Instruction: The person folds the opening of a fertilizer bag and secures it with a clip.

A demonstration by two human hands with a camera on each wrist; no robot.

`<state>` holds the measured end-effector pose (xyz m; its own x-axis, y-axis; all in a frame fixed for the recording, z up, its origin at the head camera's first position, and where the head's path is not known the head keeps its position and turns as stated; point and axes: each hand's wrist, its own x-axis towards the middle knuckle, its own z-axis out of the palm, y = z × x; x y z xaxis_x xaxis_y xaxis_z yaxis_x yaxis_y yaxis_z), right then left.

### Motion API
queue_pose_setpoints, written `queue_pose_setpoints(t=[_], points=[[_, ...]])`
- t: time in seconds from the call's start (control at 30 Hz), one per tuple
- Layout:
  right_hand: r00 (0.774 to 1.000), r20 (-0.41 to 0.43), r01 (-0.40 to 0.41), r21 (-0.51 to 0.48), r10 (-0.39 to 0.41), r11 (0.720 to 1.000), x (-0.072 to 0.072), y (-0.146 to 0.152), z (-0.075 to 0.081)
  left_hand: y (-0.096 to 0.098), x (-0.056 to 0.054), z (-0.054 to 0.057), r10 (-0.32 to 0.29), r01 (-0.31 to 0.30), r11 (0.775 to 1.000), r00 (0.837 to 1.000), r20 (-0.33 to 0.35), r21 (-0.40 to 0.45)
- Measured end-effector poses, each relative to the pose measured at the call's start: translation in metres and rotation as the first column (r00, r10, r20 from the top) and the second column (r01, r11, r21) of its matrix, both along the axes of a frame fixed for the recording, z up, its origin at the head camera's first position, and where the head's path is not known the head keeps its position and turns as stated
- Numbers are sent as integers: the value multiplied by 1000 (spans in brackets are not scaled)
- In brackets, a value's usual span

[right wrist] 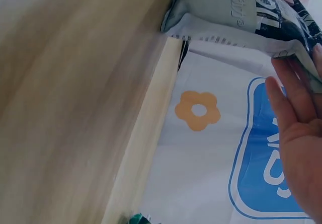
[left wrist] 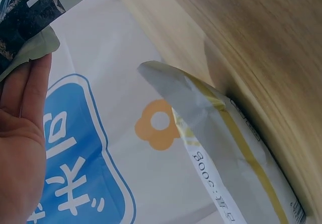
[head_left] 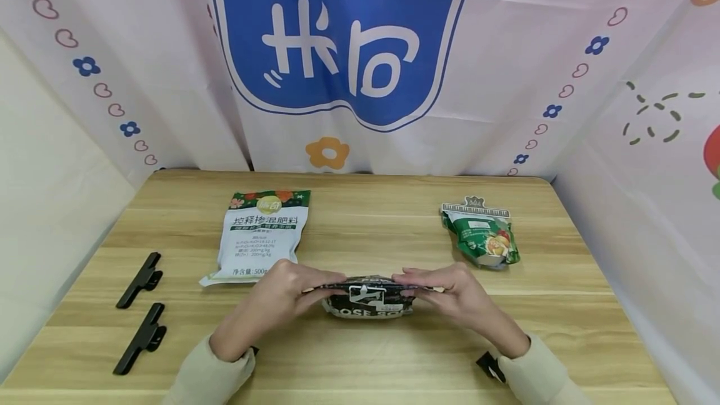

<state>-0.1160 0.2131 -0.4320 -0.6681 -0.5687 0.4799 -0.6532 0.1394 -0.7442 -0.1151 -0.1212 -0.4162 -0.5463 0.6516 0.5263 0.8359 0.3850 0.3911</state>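
A black and pale grey bag of soil (head_left: 368,304), with white lettering across its front, stands upright at the middle of the table. My left hand (head_left: 289,289) pinches one end of its flattened top edge, and my right hand (head_left: 447,289) pinches the other end, thumbs on the near side. Below the hands the filled body bulges toward me. In the left wrist view, the fingers of the left hand (left wrist: 25,128) lie behind a corner of the bag (left wrist: 32,22). The right wrist view has the right hand (right wrist: 302,133) under the bag's edge (right wrist: 216,12).
A white and green fertilizer bag (head_left: 261,239) lies behind my left hand. At the back right is a green pouch (head_left: 486,239) with a piano-shaped clip (head_left: 475,208) across its top. Two black clips, a far one (head_left: 140,280) and a near one (head_left: 142,339), lie at the left.
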Motion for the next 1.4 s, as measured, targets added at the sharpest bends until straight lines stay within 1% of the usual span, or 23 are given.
queue_pose_setpoints(t=[0.07, 0.13, 0.2, 0.27, 0.4, 0.47, 0.53, 0.67, 0.77, 0.83, 0.93, 1.03, 1.13, 1.2, 1.27, 1.3, 1.4], points=[[998, -47, -36, -7, 35, 999, -2, 1, -1, -1, 1, 0, 1, -1, 1000, 1000, -5, -10], [993, -94, -71, -13, 69, 997, -2, 1, -1, -2, 3, 0, 0, -1, 1000, 1000, -26, -20], [983, -154, -100, -13, 97, 995, -3, 2, -2, -3, 5, 1, 2, -3, 1000, 999, -47, -26], [975, -192, -113, -7, 110, 994, -3, 2, -1, -3, 6, 2, 9, -11, 999, 998, -62, -33], [953, -272, -138, 5, 135, 990, -3, 2, 0, -2, 8, 5, 33, -37, 998, 997, -71, -53], [934, -331, -138, 23, 138, 990, -2, 2, 2, -1, 8, 6, 47, -51, 997, 996, -72, -62], [910, -392, -129, 48, 138, 990, -2, 1, 3, -1, 9, 7, 58, -63, 996, 996, -74, -69], [850, -508, -103, 103, 141, 989, -2, 1, 6, -1, 11, 8, 82, -89, 993, 993, -89, -73], [808, -570, -91, 130, 149, 987, -4, 0, 9, -1, 11, 9, 102, -112, 990, 988, -118, -80], [791, -592, -88, 139, 154, 986, -5, 0, 10, -1, 12, 9, 113, -124, 989, 985, -132, -86], [789, -593, -96, 139, 161, 986, -6, 0, 11, -1, 12, 10, 121, -135, 987, 982, -142, -90], [794, -584, -112, 136, 171, 984, -6, 0, 10, -1, 11, 10, 129, -143, 986, 980, -150, -87], [797, -577, -129, 131, 181, 983, -6, 0, 9, -3, 12, 10, 147, -157, 985, 981, -128, -70], [797, -575, -137, 127, 185, 983, -7, 0, 9, -6, 13, 11, 180, -188, 980, 977, -111, -61], [794, -579, -141, 122, 186, 982, -7, 0, 8, -12, 15, 13, 221, -227, 972, 971, -96, -55], [794, -580, -140, 120, 184, 983, -7, 0, 8, -15, 15, 14, 245, -251, 966, 965, -97, -57], [795, -580, -134, 118, 178, 984, -8, 0, 8, -27, 16, 15, 313, -323, 944, 942, -122, -68]])
